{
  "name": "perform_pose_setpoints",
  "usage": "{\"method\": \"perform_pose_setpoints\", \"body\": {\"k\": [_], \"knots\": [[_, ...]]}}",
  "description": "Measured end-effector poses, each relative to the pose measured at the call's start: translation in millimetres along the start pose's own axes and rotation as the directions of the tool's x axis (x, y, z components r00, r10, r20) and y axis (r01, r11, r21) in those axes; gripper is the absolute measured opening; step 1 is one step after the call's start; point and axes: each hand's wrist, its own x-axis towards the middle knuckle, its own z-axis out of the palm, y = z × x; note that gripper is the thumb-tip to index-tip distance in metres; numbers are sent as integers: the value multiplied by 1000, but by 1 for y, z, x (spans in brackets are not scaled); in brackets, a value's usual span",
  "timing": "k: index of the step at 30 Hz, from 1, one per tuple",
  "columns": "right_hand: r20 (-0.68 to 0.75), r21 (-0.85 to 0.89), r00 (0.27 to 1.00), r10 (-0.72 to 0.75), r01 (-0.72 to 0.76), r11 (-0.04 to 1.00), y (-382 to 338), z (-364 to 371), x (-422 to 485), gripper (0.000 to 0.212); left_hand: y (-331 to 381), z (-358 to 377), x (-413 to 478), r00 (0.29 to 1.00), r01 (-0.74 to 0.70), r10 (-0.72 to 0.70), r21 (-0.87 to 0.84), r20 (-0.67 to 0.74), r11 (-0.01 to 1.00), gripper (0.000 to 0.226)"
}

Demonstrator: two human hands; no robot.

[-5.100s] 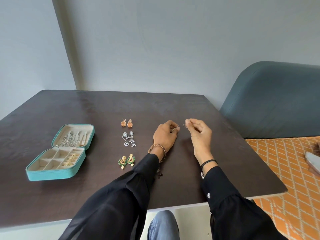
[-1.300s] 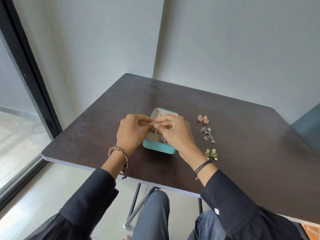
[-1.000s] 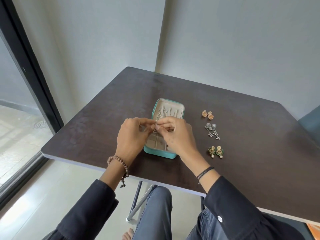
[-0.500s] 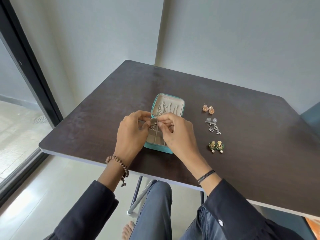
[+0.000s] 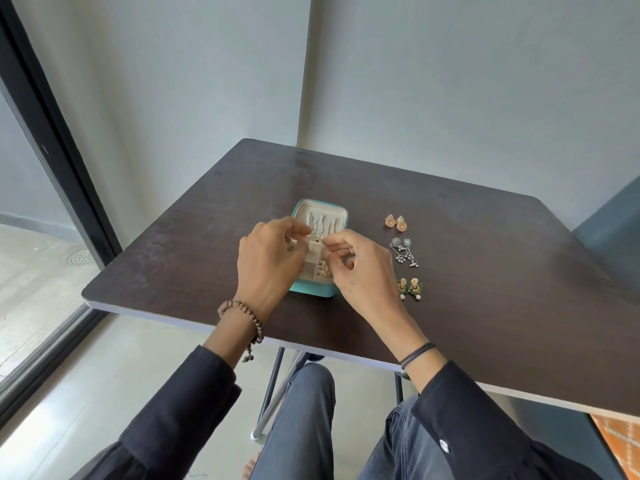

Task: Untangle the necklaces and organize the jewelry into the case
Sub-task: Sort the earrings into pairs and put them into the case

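Fingertips of the left hand (image 5: 268, 263) and right hand (image 5: 360, 268) pinch a small silvery piece (image 5: 316, 239) directly over the open teal jewelry case (image 5: 313, 292); both grips closed.

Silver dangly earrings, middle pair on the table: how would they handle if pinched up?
The silver earrings would probably go floppy, since thin strands with small beads trail from each top. They look light, so likely easy to lift. The two lie touching, so the strands may snag and both could come up together.
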Motion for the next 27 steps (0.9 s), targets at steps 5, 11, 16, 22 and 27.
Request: {"method": "perform_pose_setpoints", "body": {"k": [5, 11, 16, 22, 27], "knots": [[-34, -12, 999, 31, -32, 999, 15, -26, -9, 13, 31, 19, -6, 997, -71, 72, -34, 34, 997, 19], [-81, -55, 990, 112, -117, 992, 43, -62, -23, 16, 65, 60, -18, 969, -135, 161, -148, 185, 980, 18], [-101, -172, 977, 185, -201, 964, 75, -80, -30, 21, 68, 105, -31, 947, -106, 135, -114, 292, 988, 23], [-116, -211, 954, 275, -295, 932, 99, -79, -29, 24, 67, 131, -38, 955, -83, 56, 80, 291, 993, 25], [-98, -223, 957, 273, -288, 931, 101, -79, -26, 13, 72, 132, -32, 944, -93, 46, 129, 326, 987, 23]]}}
